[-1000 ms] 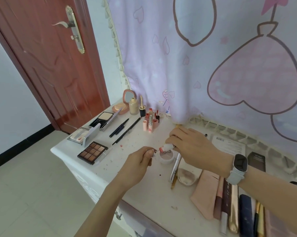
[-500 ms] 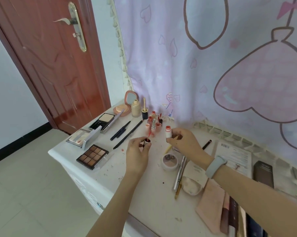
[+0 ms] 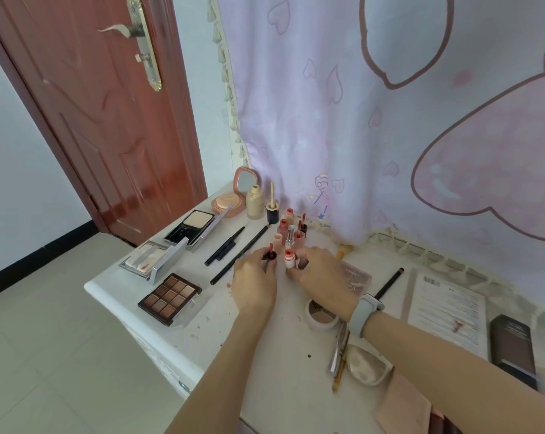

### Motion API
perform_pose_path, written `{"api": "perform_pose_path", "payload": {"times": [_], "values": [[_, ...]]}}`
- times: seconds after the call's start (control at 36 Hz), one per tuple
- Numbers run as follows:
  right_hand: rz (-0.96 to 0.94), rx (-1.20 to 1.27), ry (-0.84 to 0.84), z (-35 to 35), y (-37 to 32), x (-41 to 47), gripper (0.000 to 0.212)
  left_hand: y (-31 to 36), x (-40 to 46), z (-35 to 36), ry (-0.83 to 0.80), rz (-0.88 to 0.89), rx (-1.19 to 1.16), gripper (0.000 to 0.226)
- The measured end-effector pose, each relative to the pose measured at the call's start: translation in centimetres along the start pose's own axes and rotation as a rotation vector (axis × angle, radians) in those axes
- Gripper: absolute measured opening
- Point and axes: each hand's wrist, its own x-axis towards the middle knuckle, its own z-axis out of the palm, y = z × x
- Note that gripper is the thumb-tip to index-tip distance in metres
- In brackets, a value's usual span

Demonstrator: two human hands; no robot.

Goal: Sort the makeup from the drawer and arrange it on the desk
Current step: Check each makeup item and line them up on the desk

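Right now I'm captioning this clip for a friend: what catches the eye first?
Both hands meet mid-desk: the left hand pinches a red-tipped applicator cap, the right hand grips a small lip gloss tube by the lipstick cluster. Left of them lies an open brown eyeshadow palette.

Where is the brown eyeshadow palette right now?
In the head view, the eyeshadow palette lies open near the desk's front-left corner, left of the left hand and just in front of the open silver compact.
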Motion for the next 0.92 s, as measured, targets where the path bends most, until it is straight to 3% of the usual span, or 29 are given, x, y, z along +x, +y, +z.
{"api": "perform_pose_path", "payload": {"times": [0.42,0.53,0.64,0.75,0.92], "values": [[0.05,0.066,0.009,0.9,-0.2,0.4,0.023,0.6,0.3,-0.2,-0.052,-0.037,0.096,0.026],[0.033,0.057,-0.02,0.5,0.0,0.3,0.024,0.7,0.1,-0.5,-0.073,-0.049,0.1,0.04],[-0.071,0.121,-0.002,-0.9,1.2,-0.3,0.01,0.0,-1.0,-1.0,-0.083,0.049,0.088,0.046],[-0.221,-0.108,-0.088,-3.6,3.2,-0.1,0.02,-0.6,-2.9,-2.0,-0.076,0.19,0.137,0.042],[-0.475,-0.537,-0.335,-5.7,4.3,0.9,0.03,-1.6,-5.0,-2.7,-0.201,0.276,0.388,0.038]]}}
